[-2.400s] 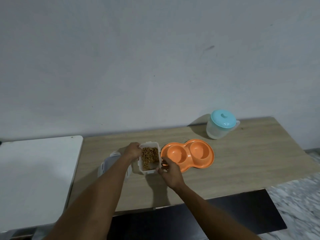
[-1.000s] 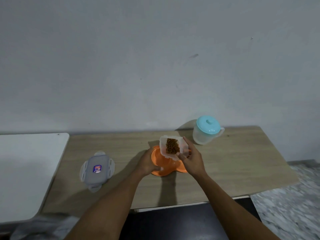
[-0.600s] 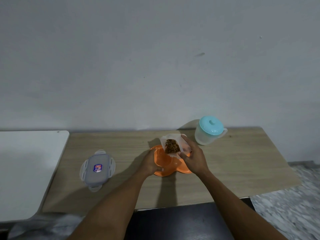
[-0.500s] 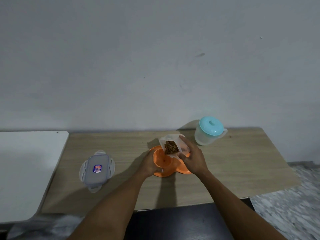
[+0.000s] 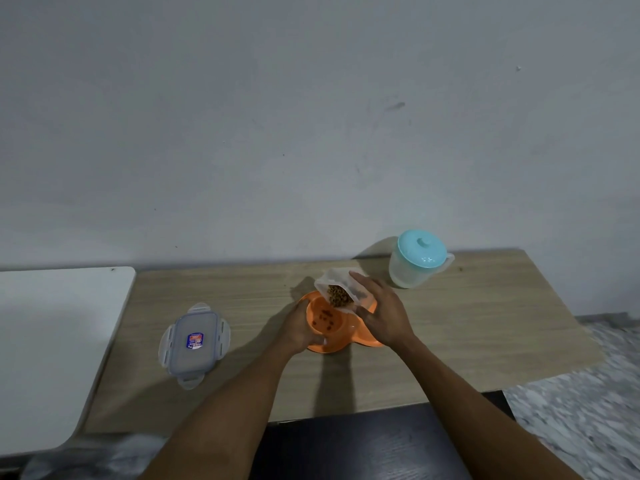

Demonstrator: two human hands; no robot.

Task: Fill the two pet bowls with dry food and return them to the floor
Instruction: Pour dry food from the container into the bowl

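Your right hand (image 5: 382,317) has its grip round the tilted clear plastic tub of brown kibble (image 5: 336,286) above the orange plastic double bowl (image 5: 329,347) on the wooden bench (image 5: 467,323). Your left hand (image 5: 299,327) grips the bowl's left rim.

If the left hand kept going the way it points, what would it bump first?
The orange bowl: the left hand grips its rim. Beyond it, probably the tilted food tub; depth unclear.

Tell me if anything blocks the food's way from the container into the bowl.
Nothing visible does. The right hand tips the container just above the bowl, over its left hollow, where some food lies. The left hand grips the rim beside that hollow, not over it.
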